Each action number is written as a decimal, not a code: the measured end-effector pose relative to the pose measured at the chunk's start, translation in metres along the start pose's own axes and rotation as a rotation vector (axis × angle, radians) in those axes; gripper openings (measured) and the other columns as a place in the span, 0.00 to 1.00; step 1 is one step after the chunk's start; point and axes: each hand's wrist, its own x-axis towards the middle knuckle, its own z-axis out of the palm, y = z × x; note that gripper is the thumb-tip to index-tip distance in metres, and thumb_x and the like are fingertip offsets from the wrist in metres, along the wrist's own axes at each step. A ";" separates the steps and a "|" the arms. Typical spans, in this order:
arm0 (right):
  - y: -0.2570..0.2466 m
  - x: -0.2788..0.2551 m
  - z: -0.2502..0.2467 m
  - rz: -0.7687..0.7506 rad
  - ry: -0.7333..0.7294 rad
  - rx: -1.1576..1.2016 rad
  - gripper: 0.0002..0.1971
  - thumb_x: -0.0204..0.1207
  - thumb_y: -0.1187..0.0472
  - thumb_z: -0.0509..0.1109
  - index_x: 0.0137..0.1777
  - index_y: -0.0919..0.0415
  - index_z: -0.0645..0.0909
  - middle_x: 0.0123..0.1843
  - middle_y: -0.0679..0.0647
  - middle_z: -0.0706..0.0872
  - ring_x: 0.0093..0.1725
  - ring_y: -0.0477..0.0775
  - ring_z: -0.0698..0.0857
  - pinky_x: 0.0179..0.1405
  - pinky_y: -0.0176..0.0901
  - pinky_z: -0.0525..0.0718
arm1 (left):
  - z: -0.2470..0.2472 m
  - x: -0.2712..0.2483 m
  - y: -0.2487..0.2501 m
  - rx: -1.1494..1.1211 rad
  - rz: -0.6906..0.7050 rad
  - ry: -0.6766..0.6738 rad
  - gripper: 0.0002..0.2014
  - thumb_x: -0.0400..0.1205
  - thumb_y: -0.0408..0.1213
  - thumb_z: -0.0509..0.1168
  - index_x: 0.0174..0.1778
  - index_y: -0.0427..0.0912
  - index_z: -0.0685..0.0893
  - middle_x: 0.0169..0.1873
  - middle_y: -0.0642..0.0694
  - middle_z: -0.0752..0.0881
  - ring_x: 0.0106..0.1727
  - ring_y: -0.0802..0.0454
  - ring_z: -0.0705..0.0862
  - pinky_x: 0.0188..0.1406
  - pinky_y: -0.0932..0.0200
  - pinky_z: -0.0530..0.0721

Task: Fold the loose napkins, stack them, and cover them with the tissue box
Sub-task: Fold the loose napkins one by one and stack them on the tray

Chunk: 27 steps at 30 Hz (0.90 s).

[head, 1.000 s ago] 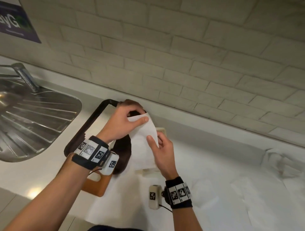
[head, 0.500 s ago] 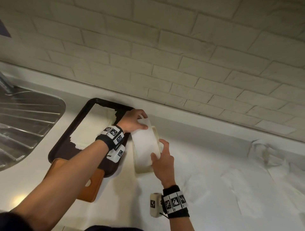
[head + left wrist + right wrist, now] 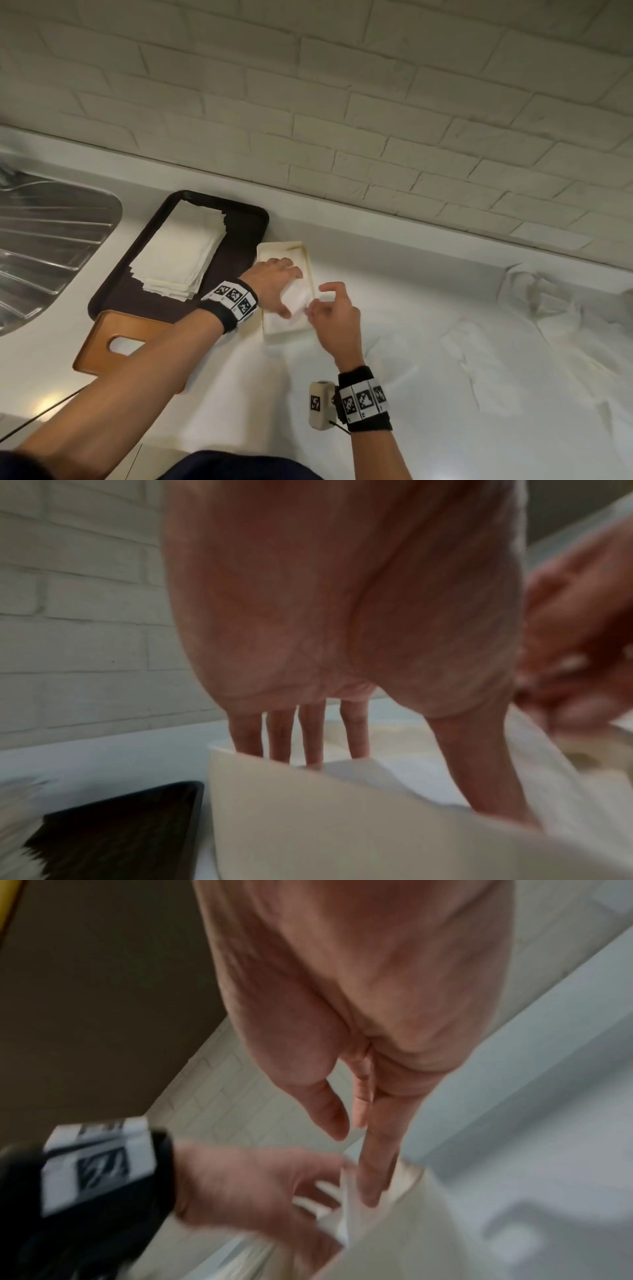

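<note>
A folded white napkin [image 3: 298, 297] lies in a shallow cream box [image 3: 310, 263] on the counter. My left hand [image 3: 277, 284] presses down on it with straight, spread fingers [image 3: 281, 739]; the cream wall [image 3: 308, 818] stands in front of them. My right hand [image 3: 317, 305] hovers at the box's right rim, its straight fingers [image 3: 373, 1172] touching the napkin's edge, thumb apart. A stack of folded napkins [image 3: 178, 253] sits on a dark brown tray [image 3: 246, 212]. The wooden tissue box cover [image 3: 92, 356] lies at the tray's near end. Loose napkins [image 3: 507, 349] are spread at the right.
A steel sink drainer [image 3: 44, 246] fills the far left. A tiled wall [image 3: 342, 102] with a low ledge runs behind the counter. More crumpled napkins [image 3: 548, 301] lie against the ledge at the right.
The napkin that both hands held up has come down into the cream box. My left hand now lies flat on it, and the right hand has slid to its right edge.
</note>
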 end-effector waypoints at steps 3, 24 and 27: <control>0.034 0.003 -0.052 -0.015 0.142 -0.090 0.10 0.84 0.67 0.69 0.59 0.52 0.83 0.39 0.49 0.95 0.46 0.55 0.96 0.51 0.48 0.91 | 0.000 -0.010 0.017 -0.117 -0.017 0.118 0.48 0.73 0.56 0.85 0.87 0.51 0.70 0.89 0.42 0.66 0.89 0.39 0.65 0.88 0.44 0.67; 0.075 -0.060 -0.150 -0.228 -0.065 0.109 0.05 0.87 0.57 0.79 0.51 0.51 0.86 0.36 0.39 0.84 0.34 0.43 0.78 0.39 0.36 0.75 | 0.044 -0.060 0.172 -1.031 0.051 0.337 0.23 0.74 0.52 0.87 0.63 0.59 0.89 0.52 0.54 0.94 0.56 0.57 0.92 0.63 0.50 0.89; 0.045 -0.061 -0.141 -0.132 -0.089 0.361 0.18 0.88 0.60 0.78 0.73 0.50 0.77 0.43 0.47 0.93 0.41 0.46 0.90 0.44 0.40 0.86 | 0.013 -0.066 0.161 -1.062 -0.009 0.491 0.09 0.79 0.49 0.84 0.50 0.52 0.93 0.42 0.53 0.95 0.41 0.47 0.92 0.46 0.45 0.90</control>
